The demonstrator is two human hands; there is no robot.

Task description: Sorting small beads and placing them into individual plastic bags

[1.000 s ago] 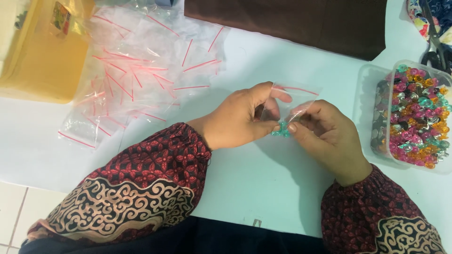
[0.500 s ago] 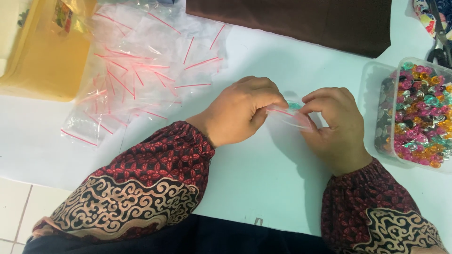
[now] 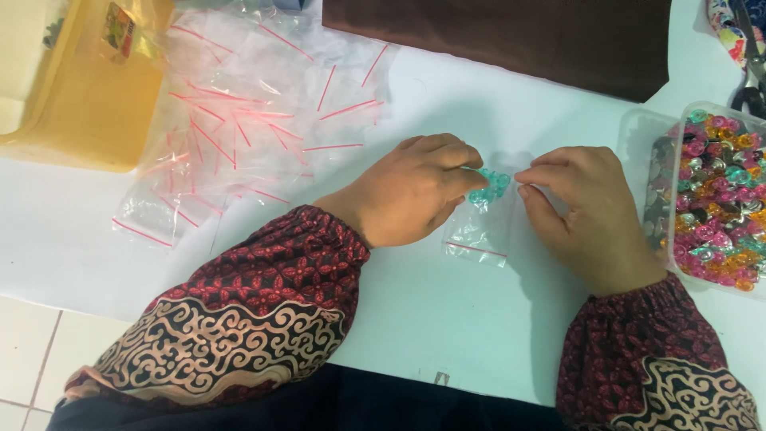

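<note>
A small clear zip bag with a red seal strip lies flat on the white table, its seal end toward me. Several teal beads sit inside it at the far end. My left hand rests on the bag's left side, fingertips pressing beside the beads. My right hand pinches the bag's right edge with thumb and forefinger. Both wrists wear dark red patterned sleeves.
A heap of empty clear zip bags with red strips lies at the upper left, next to a yellow plastic box. A clear tub of mixed coloured beads stands at the right edge. A brown cloth covers the far side; scissors lie at the top right.
The bag was held up between both hands; now it lies flat on the table. My hands have spread slightly apart, uncovering the teal beads.
</note>
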